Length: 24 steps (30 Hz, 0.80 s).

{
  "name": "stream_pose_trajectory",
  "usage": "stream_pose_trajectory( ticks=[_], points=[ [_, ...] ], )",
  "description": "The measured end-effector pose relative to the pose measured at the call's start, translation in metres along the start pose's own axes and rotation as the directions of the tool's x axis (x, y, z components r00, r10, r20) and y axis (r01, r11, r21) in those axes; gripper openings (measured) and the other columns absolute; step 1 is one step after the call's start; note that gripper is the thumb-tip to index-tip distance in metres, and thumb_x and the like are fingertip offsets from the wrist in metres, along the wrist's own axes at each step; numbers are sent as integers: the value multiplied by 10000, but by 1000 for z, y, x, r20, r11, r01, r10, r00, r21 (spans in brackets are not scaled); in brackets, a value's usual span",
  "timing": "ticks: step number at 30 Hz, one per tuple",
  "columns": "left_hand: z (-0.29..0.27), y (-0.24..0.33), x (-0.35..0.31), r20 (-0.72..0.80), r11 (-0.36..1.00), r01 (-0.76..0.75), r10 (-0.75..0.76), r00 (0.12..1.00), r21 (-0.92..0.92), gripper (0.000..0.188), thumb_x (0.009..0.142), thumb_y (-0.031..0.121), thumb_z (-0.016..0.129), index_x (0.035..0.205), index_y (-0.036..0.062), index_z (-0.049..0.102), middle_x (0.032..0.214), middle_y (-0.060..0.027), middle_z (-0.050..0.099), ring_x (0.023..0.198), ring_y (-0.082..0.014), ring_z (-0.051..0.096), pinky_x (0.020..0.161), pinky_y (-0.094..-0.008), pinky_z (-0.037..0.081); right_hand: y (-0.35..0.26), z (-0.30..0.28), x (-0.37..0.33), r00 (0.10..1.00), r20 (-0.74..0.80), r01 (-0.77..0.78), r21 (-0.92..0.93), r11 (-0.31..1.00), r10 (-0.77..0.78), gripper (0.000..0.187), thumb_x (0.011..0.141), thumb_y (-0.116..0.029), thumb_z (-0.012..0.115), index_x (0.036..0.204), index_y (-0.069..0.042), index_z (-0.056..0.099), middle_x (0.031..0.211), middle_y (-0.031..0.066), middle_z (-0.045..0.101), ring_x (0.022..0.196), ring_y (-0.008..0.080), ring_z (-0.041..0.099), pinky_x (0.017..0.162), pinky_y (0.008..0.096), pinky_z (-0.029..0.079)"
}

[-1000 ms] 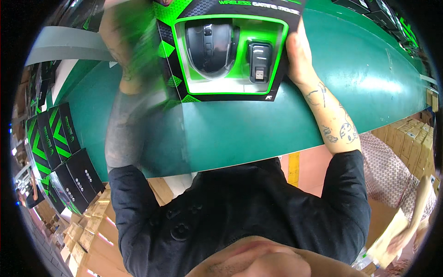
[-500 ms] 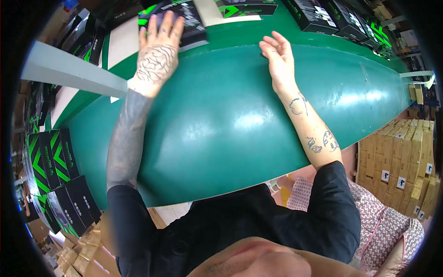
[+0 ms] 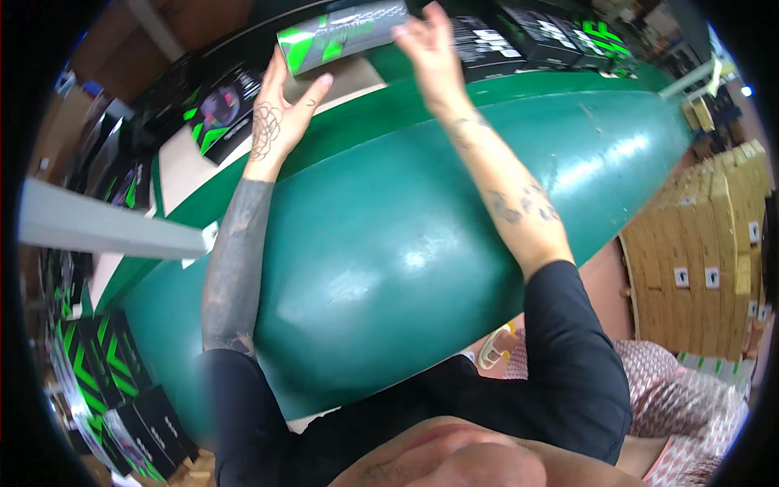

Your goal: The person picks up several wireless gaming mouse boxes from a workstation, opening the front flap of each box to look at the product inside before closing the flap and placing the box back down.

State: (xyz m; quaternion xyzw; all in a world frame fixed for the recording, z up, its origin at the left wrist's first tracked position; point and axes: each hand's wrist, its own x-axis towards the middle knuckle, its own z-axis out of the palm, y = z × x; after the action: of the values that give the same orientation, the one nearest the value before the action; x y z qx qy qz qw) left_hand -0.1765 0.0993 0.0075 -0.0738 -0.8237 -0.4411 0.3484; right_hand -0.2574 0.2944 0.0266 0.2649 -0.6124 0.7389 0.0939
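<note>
A black-and-green printed box (image 3: 345,36) is tilted up at the far side of the green work surface, between my two hands. My left hand (image 3: 280,118) supports its left end; the fingers reach up behind the lower corner and the thumb stands away from it. At the right end, the curled fingers of my right hand (image 3: 430,61) grip the box's edge. Part of the left fingers is hidden by the box. Beside my left hand, another black box (image 3: 223,109) with green marks lies on a pale strip.
More black boxes (image 3: 540,36) line the far right edge. Stacked black-and-green boxes (image 3: 105,361) stand at the left. A grey post (image 3: 114,219) juts in over the green surface (image 3: 373,243). Cardboard cartons (image 3: 690,252) are piled at the right, near a patterned cloth (image 3: 673,406).
My left hand has gone from lying flat on a box to holding the end of a tilted box. My right hand has moved up and left onto its other end. The view has turned.
</note>
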Motion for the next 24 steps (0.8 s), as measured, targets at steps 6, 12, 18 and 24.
stream_pose_trajectory(
  ticks=[6,12,18,24],
  points=[
    [-45,96,-23,-90,905,59,-106,990,-420,725,828,202,660,1399,65,234,1326,-129,413,1202,-201,423,984,-329,367,-61,3,-67,944,277,-292,462,837,177,741,869,-96,562,1446,-120,99,1341,118,398,1181,169,431,984,293,357],
    [-60,77,-60,38,836,-213,224,974,506,423,798,242,662,1170,62,569,1316,-157,441,1223,-290,415,996,-389,353,-42,29,-124,913,361,-283,233,930,188,753,887,-139,542,1441,-44,41,1492,141,102,1366,213,133,1087,309,176],
    [-89,61,-62,42,712,32,-3,999,-702,460,929,456,390,855,60,613,946,-91,639,982,-216,524,951,-361,350,-29,24,-135,950,291,-209,332,920,111,624,969,-429,303,1414,-10,177,1443,169,236,1323,234,264,1070,322,245],
    [-155,89,-42,353,380,126,620,700,-916,503,878,544,374,785,98,586,768,-32,598,881,-184,486,982,-423,222,-46,32,-165,905,397,-260,226,939,155,647,948,-470,326,1408,-30,206,1411,140,295,1275,214,321,1052,330,266]
  ],
)
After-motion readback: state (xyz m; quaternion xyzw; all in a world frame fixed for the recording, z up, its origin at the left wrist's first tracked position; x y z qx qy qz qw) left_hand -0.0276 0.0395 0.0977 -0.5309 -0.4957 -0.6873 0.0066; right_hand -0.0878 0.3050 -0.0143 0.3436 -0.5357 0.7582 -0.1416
